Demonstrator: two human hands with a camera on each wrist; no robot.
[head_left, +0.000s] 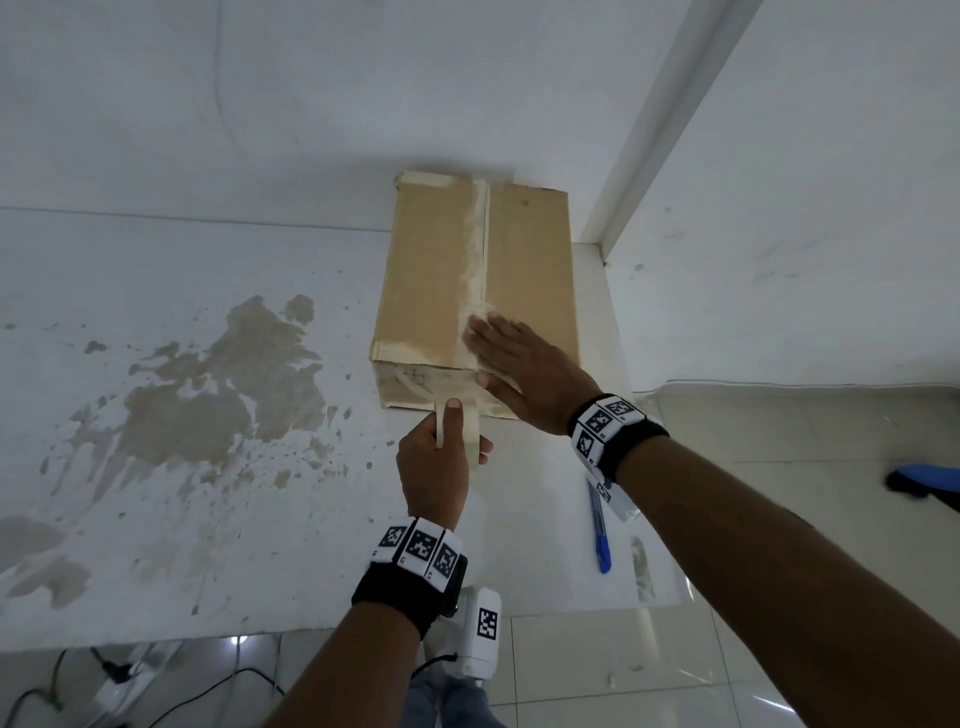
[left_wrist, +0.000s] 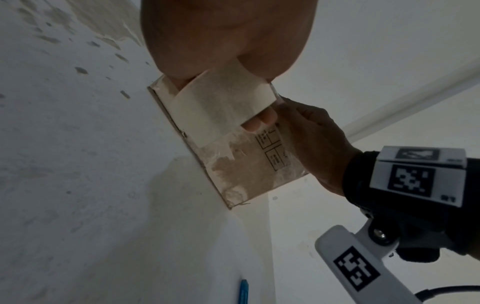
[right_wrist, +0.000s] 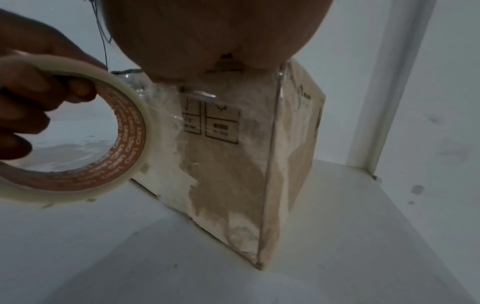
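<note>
Tape roll (head_left: 471, 436) sits in the left hand (head_left: 434, 467), just off the near face of the cardboard box (head_left: 431, 270), which stands on the white table (head_left: 208, 519) with its far end close to the wall. Fingers pass through the core and the thumb lies along the outer rim, so the roll is firmly gripped, standing on edge with its hole facing sideways. A short clear strip seems to run from it up to the box's near face (the right wrist view shows the film glinting just below the palm). The right hand (head_left: 519, 374) lies flat on top of the box, fingers straight and slightly spread over the near end of the centre seam (head_left: 480, 249), thumb hanging over the near edge. It holds nothing and only presses. The seam's long axis runs straight away from the person, and the roll lies roughly on that line but on the near side and below the top edge. Any pull should therefore go down and toward the person, not sideways. The left hand has the roll, while the right is nearer the edge where the strip folds over and looks best placed to pin it. A blue pen (head_left: 600, 525) lies on the table by the right forearm, apart from both hands.
</note>
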